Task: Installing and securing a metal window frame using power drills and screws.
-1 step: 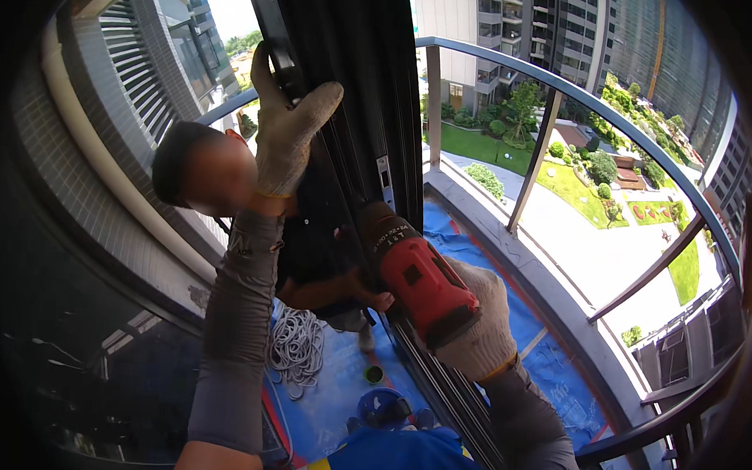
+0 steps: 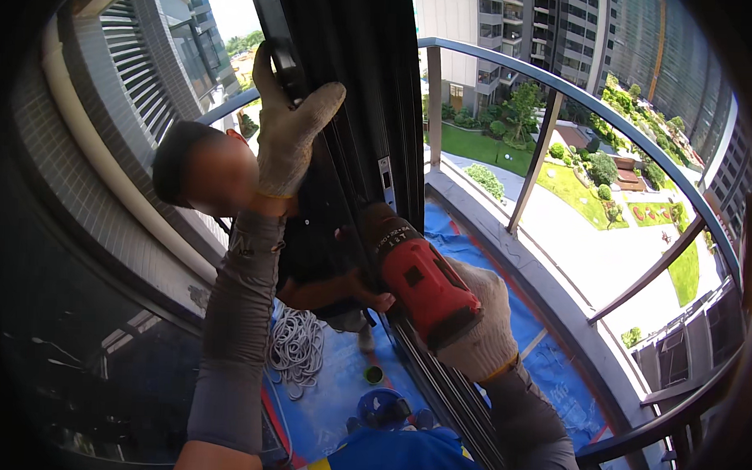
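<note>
My left hand [image 2: 290,137], in a pale knit glove, is up against the edge of a tall black metal frame [image 2: 348,77]. Its thumb is spread across the front and a finger runs up the side; the other fingers are hidden. My right hand [image 2: 487,322], gloved too, is closed round a red cordless drill [image 2: 428,282]. The drill's dark front end points at the frame, below a small silver lock plate [image 2: 386,176]. What its tip touches is hidden. Just left of the drill, a co-worker's bare hand [image 2: 380,301] is by the frame.
The co-worker [image 2: 309,241] in dark clothes stands close beyond my left arm. A coil of pale rope [image 2: 296,344], a small green-rimmed cup [image 2: 374,374] and a blue helmet [image 2: 384,408] are below, over blue floor sheeting [image 2: 328,416]. A curved balcony railing [image 2: 555,74] runs along the right.
</note>
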Action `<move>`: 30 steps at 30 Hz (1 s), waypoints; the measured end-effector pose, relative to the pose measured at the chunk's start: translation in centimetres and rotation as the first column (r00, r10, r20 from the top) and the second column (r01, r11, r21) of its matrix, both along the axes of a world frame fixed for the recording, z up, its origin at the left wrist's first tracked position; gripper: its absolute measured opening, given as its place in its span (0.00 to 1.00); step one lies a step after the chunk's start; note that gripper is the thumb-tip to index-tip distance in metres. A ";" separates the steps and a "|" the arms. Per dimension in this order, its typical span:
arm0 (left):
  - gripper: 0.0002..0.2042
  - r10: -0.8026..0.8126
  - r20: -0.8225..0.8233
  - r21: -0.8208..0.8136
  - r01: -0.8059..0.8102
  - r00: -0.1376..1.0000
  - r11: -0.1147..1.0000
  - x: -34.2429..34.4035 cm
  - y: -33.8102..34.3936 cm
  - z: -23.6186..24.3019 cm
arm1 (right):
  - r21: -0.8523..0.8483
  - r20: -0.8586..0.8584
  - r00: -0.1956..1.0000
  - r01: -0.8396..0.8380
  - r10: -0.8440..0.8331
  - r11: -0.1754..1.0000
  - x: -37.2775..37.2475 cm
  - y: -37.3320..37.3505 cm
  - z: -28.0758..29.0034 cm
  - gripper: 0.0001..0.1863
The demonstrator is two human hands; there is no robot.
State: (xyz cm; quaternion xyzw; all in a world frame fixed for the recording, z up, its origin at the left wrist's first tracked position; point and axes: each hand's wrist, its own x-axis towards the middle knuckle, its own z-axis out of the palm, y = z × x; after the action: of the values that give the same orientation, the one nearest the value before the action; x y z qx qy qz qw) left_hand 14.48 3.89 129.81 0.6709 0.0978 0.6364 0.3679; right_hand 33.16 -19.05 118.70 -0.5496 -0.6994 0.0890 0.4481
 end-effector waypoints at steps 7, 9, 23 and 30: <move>0.49 0.007 0.033 -0.011 -0.007 0.999 1.000 0.0 -0.2 0.1 | -0.001 -0.028 0.999 -0.044 0.044 0.999 0.3 0.3 0.6 0.28; 0.48 0.001 0.027 -0.006 -0.001 1.000 1.000 0.0 -0.3 0.0 | -0.010 0.009 0.999 -0.031 0.031 0.999 0.5 0.5 0.5 0.29; 0.47 0.032 0.037 0.135 -0.037 0.999 0.990 0.1 0.4 -0.8 | 0.051 0.081 0.996 -0.044 0.040 0.998 0.9 1.1 1.0 0.26; 0.47 0.043 0.059 0.061 -0.047 0.997 0.997 0.7 -0.4 -0.1 | 0.037 0.113 0.993 -0.024 0.019 0.999 1.5 1.0 1.6 0.23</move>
State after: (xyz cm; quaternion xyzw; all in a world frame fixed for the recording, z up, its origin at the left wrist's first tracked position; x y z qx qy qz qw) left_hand 15.19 3.51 129.75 0.6609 0.0824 0.6664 0.3351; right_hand 34.70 -18.08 120.32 -0.5376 -0.7310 0.0493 0.4174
